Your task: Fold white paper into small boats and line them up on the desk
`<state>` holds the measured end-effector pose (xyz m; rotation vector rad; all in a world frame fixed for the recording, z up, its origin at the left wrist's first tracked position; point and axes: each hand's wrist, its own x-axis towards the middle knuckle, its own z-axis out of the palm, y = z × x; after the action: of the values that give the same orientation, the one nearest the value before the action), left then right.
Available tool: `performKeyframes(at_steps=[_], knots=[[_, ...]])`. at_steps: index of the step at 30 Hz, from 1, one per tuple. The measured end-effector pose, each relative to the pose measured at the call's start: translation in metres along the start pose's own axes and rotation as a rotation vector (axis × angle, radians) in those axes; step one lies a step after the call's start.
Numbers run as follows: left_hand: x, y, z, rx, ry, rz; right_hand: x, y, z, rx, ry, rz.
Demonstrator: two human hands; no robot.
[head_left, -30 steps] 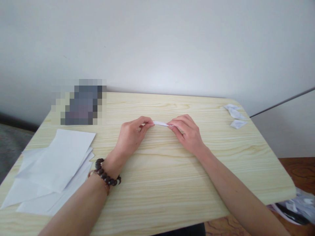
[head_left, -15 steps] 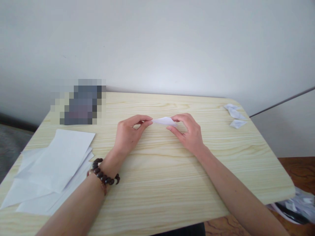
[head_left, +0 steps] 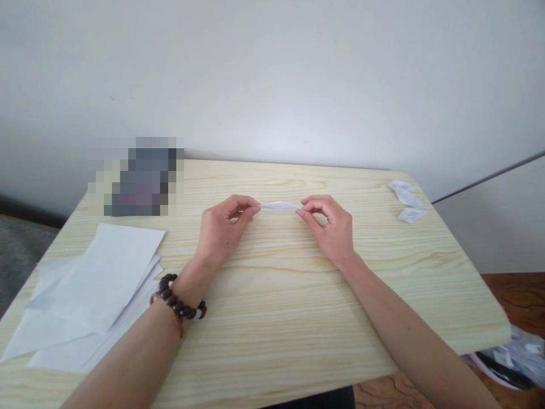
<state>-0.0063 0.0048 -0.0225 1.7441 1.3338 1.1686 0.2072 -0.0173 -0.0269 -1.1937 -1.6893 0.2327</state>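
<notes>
Between my two hands a small piece of folded white paper (head_left: 280,205) is stretched sideways, narrow and pointed at its ends. My left hand (head_left: 225,227) pinches its left tip between thumb and fingers. At the other tip, my right hand (head_left: 330,227) holds it in the same sort of pinch. Both hands are over the middle of the wooden table (head_left: 272,318). The paper's very ends are hidden by my fingertips.
Loose white sheets (head_left: 102,278) lie overlapping on the table's left. Behind them is a dark, pixelated object (head_left: 142,182). Several small folded paper pieces (head_left: 412,215) rest near the right edge. A white wall (head_left: 281,79) stands behind, and a plastic bag (head_left: 522,355) is on the floor at right.
My right thumb has closed in on the paper's right tip. The paper now looks narrower and is pulled straighter between the hands, which have moved slightly apart.
</notes>
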Motion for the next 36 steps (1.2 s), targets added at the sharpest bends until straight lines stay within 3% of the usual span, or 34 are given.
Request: performKeyframes(at_steps=[4, 13, 15, 19, 22, 28, 36], knots=[[-0.001, 0.0029, 0.0009, 0.073, -0.058, 0.077, 0.0007, 0.0001, -0.0022, -0.041, -0.053, -0.076], [0.0, 0.0002, -0.0015, 0.166, -0.167, 0.417, -0.002, 0.0008, -0.0049, -0.077, -0.161, -0.245], [0.0006, -0.0018, -0.0031, 0.225, -0.137, 0.479, -0.0021, 0.0002, -0.0047, -0.08, -0.167, -0.266], [0.0, -0.0024, -0.0034, 0.464, 0.037, 0.611, -0.0027, -0.0007, -0.0036, -0.071, -0.17, -0.303], [-0.0017, 0.0001, -0.0011, 0.572, 0.022, 0.679, -0.0032, -0.002, -0.003, -0.066, -0.185, -0.327], [-0.0036, 0.0001, 0.0018, 0.502, -0.11, 0.751, -0.0031, -0.0028, -0.0025, -0.071, -0.189, -0.316], [-0.0072, 0.0023, -0.0013, 0.43, -0.11, 0.658, -0.0021, -0.0029, -0.0028, -0.057, -0.168, -0.243]])
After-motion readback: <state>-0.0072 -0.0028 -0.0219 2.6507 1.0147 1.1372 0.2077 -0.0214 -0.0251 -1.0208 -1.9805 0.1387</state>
